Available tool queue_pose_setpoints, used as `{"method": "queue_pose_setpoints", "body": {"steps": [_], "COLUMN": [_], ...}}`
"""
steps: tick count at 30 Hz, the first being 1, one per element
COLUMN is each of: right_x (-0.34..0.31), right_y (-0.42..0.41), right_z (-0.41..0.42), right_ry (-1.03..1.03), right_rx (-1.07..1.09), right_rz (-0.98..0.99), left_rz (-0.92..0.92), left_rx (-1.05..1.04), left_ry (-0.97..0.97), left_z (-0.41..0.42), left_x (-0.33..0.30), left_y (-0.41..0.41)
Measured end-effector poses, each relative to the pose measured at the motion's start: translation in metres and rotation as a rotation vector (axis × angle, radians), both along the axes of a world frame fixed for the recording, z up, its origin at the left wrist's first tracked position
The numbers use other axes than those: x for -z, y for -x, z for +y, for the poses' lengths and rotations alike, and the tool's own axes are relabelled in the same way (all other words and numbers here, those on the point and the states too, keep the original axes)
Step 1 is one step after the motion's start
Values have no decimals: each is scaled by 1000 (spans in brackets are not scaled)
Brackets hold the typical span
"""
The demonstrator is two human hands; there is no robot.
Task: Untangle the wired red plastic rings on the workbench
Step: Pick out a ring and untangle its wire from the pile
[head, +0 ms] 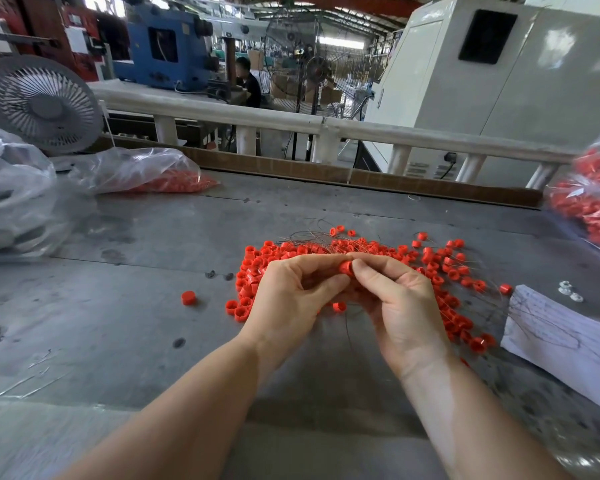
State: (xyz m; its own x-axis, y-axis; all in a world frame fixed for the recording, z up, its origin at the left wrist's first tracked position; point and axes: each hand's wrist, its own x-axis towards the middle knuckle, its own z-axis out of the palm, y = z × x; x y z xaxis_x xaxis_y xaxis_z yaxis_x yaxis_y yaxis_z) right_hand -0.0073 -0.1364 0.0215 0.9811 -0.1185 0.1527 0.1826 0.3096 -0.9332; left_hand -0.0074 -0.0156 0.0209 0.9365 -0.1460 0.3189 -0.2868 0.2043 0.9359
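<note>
1. Two hands meet over the grey workbench [136,306]: left hand [291,299] and right hand [400,303] both pinch one red ring [345,267] between fingertips.
2. Heap of wired red rings [440,271] is spread right under and behind them, thin wires [312,235] poking out.
3. One loose red cap [188,297] sits apart, to the left.
4. Bagged red rings [174,180] lie far left, more at the right edge.

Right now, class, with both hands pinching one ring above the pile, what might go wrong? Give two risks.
1. The left hand and right hand pinch one red ring whose thin wires run into the ring pile; a hard pull could drag neighbours along or tighten the tangle.
2. A stray ring already lies apart on the workbench; more may scatter.
</note>
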Motion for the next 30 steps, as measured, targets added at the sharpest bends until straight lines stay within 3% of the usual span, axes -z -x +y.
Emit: {"method": "queue_pose_setpoints", "body": {"steps": [19, 22, 26, 30], "right_x": [-3, -2, -1, 1], "right_y": [4, 4, 3, 5], "right_z": [1, 2, 0, 1], "right_ry": [5, 142, 477, 727], "right_rx": [11, 87, 248, 268], "right_rz": [-30, -139, -335, -455], "left_rz": [-2, 10, 112, 220], "left_rx": [-127, -121, -35, 11], "left_ry": [-64, -60, 53, 168], "left_z": [1, 1, 1, 3], "left_x": [1, 1, 0, 0], "left_y": [-1, -1, 1, -1]}}
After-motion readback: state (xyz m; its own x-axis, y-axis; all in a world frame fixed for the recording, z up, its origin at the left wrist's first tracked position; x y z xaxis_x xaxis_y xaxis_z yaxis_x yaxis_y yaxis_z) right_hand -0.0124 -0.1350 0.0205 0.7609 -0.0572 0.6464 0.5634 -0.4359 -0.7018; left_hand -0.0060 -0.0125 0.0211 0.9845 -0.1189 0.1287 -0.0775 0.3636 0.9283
